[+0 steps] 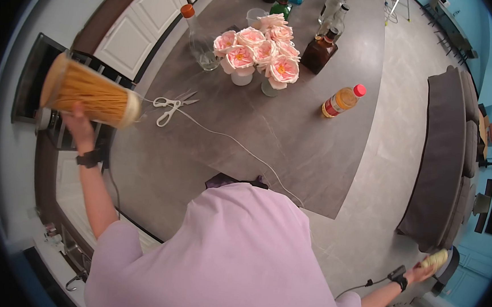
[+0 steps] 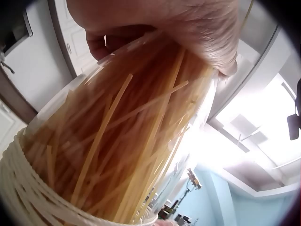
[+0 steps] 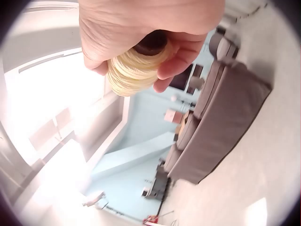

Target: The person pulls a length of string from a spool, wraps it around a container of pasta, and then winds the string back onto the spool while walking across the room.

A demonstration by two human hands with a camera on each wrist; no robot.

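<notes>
On the left of the head view, my left hand (image 1: 78,123) grips a clear jar (image 1: 93,92) full of dry spaghetti, tilted on its side above the counter edge. Cream cord (image 2: 28,193) is wound in several turns around one end of the jar. Far out to the right, my right hand (image 1: 416,274) holds a spool of cream cord (image 1: 435,259), its dark core showing in the right wrist view. A thin length of cord (image 1: 230,136) runs from the jar across the grey table. White-handled scissors (image 1: 175,104) lie partly spread beside that cord.
Pink roses (image 1: 259,49) stand in vases mid-table, with a clear orange-capped bottle (image 1: 199,45) to their left. A red-capped bottle (image 1: 341,101) stands on the right. Several glass bottles, one a squat brown bottle (image 1: 320,53), line the far side. A grey sofa (image 1: 440,155) is beyond the table.
</notes>
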